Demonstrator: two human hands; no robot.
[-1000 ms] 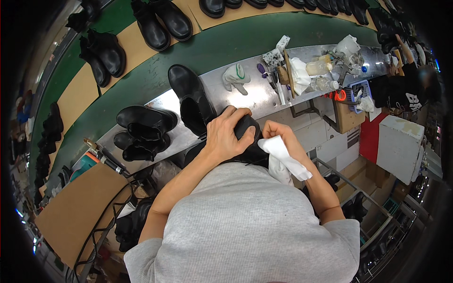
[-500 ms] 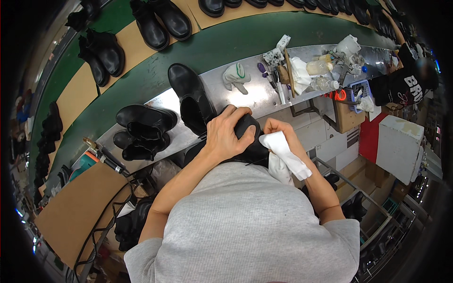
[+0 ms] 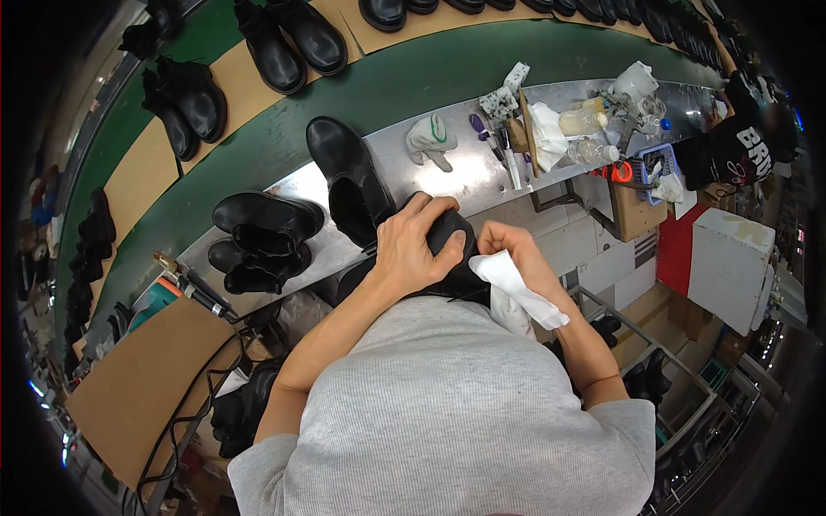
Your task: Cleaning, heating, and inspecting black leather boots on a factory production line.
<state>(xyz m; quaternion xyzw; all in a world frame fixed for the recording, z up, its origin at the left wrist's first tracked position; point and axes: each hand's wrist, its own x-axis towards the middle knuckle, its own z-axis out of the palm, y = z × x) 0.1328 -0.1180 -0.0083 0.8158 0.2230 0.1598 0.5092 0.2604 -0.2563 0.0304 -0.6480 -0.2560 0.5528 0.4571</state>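
the left hand [image 3: 419,242] grips a black boot [image 3: 451,227] and the right hand [image 3: 514,249] pinches a white cloth [image 3: 518,288] beside it, seemingly for wiping, which next calls for steady support.

Two hands [image 3: 411,248], one held boot [image 3: 446,227], three bench boots [image 3: 337,153] — one cloth [image 3: 514,282], one glove [image 3: 428,140], one basket [image 3: 657,156]

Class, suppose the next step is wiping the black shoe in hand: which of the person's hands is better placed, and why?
Probably the right hand: it holds the white cloth close beside the black shoe, while the left hand is occupied gripping that shoe.
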